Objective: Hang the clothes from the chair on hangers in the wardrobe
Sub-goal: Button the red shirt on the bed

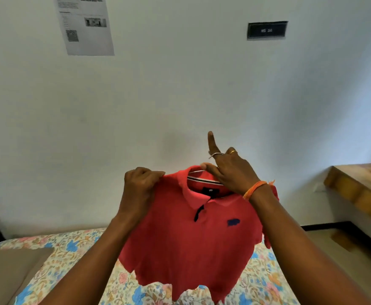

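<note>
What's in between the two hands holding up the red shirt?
In the head view, the red shirt's collar lies between the left hand and right hand.

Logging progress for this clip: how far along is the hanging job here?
Midway on one garment. Both hands hold the red polo shirt up over the bed: left hand grips a shoulder, right hand pinches the collar where a thin hanger wire shows. No wardrobe is visible, so hanging remains.
</note>
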Available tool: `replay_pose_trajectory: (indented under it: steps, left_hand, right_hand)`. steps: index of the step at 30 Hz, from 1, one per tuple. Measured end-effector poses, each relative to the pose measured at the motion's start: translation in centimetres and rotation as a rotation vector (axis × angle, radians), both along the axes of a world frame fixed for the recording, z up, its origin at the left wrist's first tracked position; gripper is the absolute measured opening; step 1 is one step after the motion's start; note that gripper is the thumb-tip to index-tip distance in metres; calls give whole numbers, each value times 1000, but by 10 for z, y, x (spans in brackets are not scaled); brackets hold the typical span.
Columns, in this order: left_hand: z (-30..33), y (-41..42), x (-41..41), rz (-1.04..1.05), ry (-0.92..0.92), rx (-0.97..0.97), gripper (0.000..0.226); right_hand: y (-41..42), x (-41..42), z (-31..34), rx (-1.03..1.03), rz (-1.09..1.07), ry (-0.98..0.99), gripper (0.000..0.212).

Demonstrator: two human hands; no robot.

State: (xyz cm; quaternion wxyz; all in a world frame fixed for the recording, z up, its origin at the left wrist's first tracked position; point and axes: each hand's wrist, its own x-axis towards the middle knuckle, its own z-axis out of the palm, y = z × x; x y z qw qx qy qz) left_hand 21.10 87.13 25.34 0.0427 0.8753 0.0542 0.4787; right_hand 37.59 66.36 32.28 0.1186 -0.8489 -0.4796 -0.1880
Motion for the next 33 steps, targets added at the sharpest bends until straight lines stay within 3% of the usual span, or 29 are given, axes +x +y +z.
replay_pose_trajectory:
  steps: [4, 7, 10, 13, 15, 17, 21, 26, 31, 33]
  left_hand:
    - [0, -22, -15, 17, -63, -31, 22]
    - [-3, -41, -27, -7, -67, -48, 23]
    - [-6, -87, -35, -59, -126, -100, 24]
    - [-22, -155, -43, -321, -176, -379, 19]
    - [-45, -203, -49, -494, -95, -594, 17]
    - [-70, -251, -54, -586, 62, -661, 30]
    - [-89, -340, -52, -598, 321, -609, 75]
    - [-68, -429, -56, -688, 260, -443, 27]
    - [-59, -521, -98, -1022, 293, -503, 22]
    - [-48, -556, -124, -1142, 254, -534, 21]
  right_hand:
    - [-19, -33, -1, 56, -30, 28, 80]
    - [-41, -63, -4, 74, -148, -94, 77]
    - [-75, -89, -7, 85, -253, -66, 76]
    - [-119, -107, -3, 147, -368, -14, 78]
    - [-153, -119, 5, 160, -473, -25, 80]
    - [-189, -136, 13, 158, -568, -51, 80]
    - [-254, -182, 30, 149, -721, -77, 78]
    - [-341, -246, 53, 93, -880, -126, 66]
    - [-448, -300, 65, 71, -1068, -220, 74]
    - [-488, -324, 68, 105, -1087, -167, 74]
